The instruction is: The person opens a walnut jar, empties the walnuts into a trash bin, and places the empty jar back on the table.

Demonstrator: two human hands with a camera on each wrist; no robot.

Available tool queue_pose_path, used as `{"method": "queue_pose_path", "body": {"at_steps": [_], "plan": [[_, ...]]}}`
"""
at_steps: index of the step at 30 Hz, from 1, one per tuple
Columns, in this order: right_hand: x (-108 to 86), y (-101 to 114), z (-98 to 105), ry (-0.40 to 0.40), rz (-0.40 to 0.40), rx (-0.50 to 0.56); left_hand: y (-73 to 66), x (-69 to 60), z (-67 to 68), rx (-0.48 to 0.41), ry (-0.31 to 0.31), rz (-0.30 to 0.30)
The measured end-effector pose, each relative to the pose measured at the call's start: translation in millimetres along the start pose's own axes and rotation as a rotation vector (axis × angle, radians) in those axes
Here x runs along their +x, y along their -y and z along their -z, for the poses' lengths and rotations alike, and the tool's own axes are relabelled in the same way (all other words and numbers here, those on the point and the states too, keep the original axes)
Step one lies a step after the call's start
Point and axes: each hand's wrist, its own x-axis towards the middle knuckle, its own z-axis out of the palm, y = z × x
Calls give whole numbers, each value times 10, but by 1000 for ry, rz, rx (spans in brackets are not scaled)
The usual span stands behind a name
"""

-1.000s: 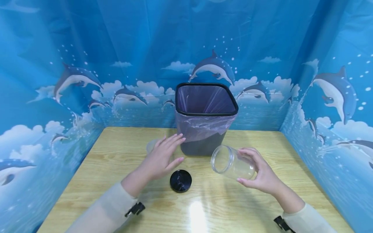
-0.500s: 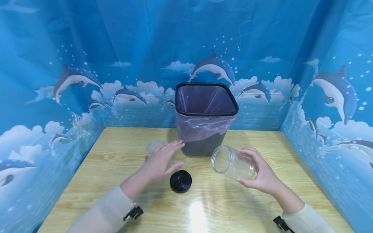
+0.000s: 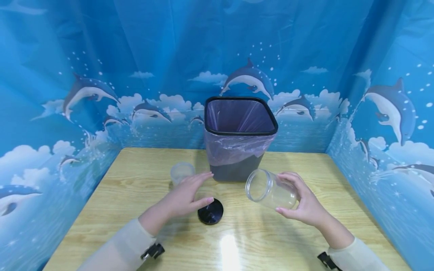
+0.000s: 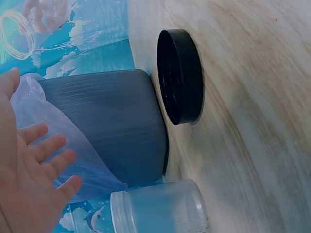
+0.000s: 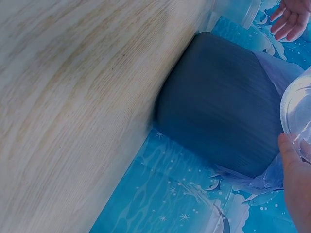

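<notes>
My right hand (image 3: 303, 199) grips a clear plastic jar (image 3: 271, 188) by its base end, above the table. The jar is tilted on its side, its uncovered mouth facing left. Over a round black lid (image 3: 211, 212) hovers my left hand (image 3: 181, 195), fingers straight and thumb spread, holding nothing. In the left wrist view the lid (image 4: 180, 77) lies on the wood with its hollow side up, apart from the hand. A translucent plastic cup (image 3: 182, 172) stands just behind the left hand, partly hidden by it.
A dark grey trash bin (image 3: 234, 167) with a black rim and a thin purple liner stands at the back middle of the wooden table (image 3: 142, 180). A blue dolphin-print curtain (image 3: 162, 75) encloses the back and both sides.
My left hand has lowered and come nearer to the black lid, so more of the translucent cup shows behind it. The right hand and the jar have stayed still.
</notes>
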Motion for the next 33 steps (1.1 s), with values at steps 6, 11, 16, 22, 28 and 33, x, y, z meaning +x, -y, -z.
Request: {"method": "queue_pose_path", "body": {"at_steps": [6,11,16,22,28,33], "plan": [[8,11,-1,0,6,4,34,-21,-35,-19,28,-6],[10,4,2,1,9,11,66,-38,-79,-18,51,4],[9,-13,-2,17,9,38,96,-62,-115,-11,82,27],[6,-19,4,18,-13,22,129,-98,-169,-6,105,46],[7,-11,5,19,-19,18,158,-128,-228,-31,115,38],[10,-20,-7,11,-2,25,184,-144,-273,-10,129,45]]}}
